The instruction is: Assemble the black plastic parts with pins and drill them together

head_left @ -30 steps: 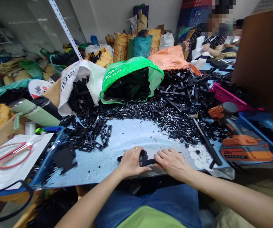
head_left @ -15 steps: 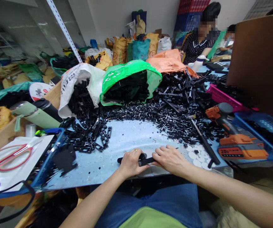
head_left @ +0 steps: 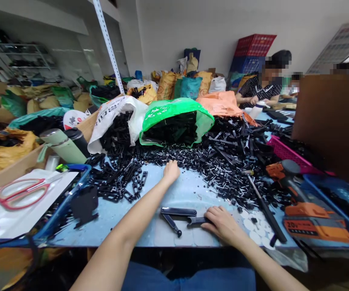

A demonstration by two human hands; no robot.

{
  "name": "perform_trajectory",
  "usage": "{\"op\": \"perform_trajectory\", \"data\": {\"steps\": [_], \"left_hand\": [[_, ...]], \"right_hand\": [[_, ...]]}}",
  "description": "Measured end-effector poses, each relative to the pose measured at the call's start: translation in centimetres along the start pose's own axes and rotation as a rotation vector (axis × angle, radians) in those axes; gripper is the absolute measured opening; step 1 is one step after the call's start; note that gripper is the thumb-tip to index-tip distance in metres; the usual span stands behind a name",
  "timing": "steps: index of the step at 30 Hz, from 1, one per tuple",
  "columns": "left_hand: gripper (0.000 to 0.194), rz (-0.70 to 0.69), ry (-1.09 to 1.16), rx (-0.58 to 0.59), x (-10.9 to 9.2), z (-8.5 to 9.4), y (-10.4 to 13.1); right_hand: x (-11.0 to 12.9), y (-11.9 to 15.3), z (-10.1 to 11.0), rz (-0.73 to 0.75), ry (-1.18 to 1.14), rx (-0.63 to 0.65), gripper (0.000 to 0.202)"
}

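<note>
My left hand (head_left: pixel 171 173) is stretched forward to the near edge of a heap of small black parts and screws (head_left: pixel 189 157). Its fingers are drawn together, and whatever is between them cannot be made out. Low on the table, my right hand (head_left: pixel 223 223) is closed around one end of a black bar with a forked end (head_left: pixel 197 220), which points left. Just left of it lies a jointed black arm (head_left: pixel 178 211), folded into a V with a ball-like tip. The right palm hides the rest of the bar.
Green (head_left: pixel 177 109), white and orange bags spill black parts across the back. An orange cordless drill (head_left: pixel 314 222) and a hammer-like tool (head_left: pixel 265 210) lie right. Red-handled scissors (head_left: pixel 22 192) rest on paper at left. A co-worker (head_left: pixel 262 87) sits behind.
My left hand has let go of the black parts near the table edge and moved forward to the heap. The jointed arm now lies on the table. The view has tilted up.
</note>
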State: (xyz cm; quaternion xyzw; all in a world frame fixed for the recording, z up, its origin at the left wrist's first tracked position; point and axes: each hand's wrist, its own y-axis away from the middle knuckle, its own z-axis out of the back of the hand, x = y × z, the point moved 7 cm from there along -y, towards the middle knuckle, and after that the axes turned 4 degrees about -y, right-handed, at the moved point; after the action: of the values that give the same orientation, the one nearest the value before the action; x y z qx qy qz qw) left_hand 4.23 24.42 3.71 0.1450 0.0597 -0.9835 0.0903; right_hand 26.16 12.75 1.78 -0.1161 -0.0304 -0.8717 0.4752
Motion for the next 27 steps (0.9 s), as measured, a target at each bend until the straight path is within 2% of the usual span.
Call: {"op": "perform_trajectory", "data": {"steps": [2, 4, 8, 10, 12, 16, 18, 21, 24, 27], "left_hand": [[0.024, 0.035, -0.004, -0.013, 0.5, -0.8, -1.9], [0.025, 0.034, 0.0, -0.025, 0.5, -1.6, -2.4], [0.016, -0.011, 0.03, -0.049, 0.2, -2.3, -0.9], [0.011, -0.043, 0.056, -0.065, 0.4, -1.6, 0.8], [0.011, -0.079, 0.083, -0.087, 1.0, -0.2, 3.3], [0.023, -0.118, 0.122, -0.126, 3.3, 3.0, 9.9], [0.024, -0.14, 0.164, -0.131, 4.5, 4.1, 13.0], [0.023, -0.181, 0.181, -0.108, 5.1, 4.3, 16.2], [0.019, -0.178, 0.078, -0.121, 4.7, 4.0, 17.2], [0.017, -0.183, -0.008, -0.137, 3.6, 4.0, 17.1]], "right_hand": [[-0.3, -0.5, 0.5, -0.02, -0.023, -0.029, 0.029], [-1.3, -1.8, 1.5, -0.051, -0.003, -0.074, 0.027], [-6.2, -6.9, 3.8, -0.261, 0.178, -0.177, 0.023], [-8.6, -9.9, 4.3, -0.362, 0.233, -0.206, 0.021], [-10.0, -12.7, 4.2, -0.398, 0.233, -0.213, 0.019], [-10.5, -15.6, 3.4, -0.4, 0.172, -0.21, 0.016], [-10.1, -15.5, 3.4, -0.393, 0.129, -0.223, 0.016], [-8.6, -13.7, 3.8, -0.355, 0.06, -0.242, 0.018], [-6.0, -10.8, 4.3, -0.261, -0.106, -0.259, 0.018], [-3.6, -7.7, 4.8, -0.179, -0.439, -0.307, 0.017]]}}
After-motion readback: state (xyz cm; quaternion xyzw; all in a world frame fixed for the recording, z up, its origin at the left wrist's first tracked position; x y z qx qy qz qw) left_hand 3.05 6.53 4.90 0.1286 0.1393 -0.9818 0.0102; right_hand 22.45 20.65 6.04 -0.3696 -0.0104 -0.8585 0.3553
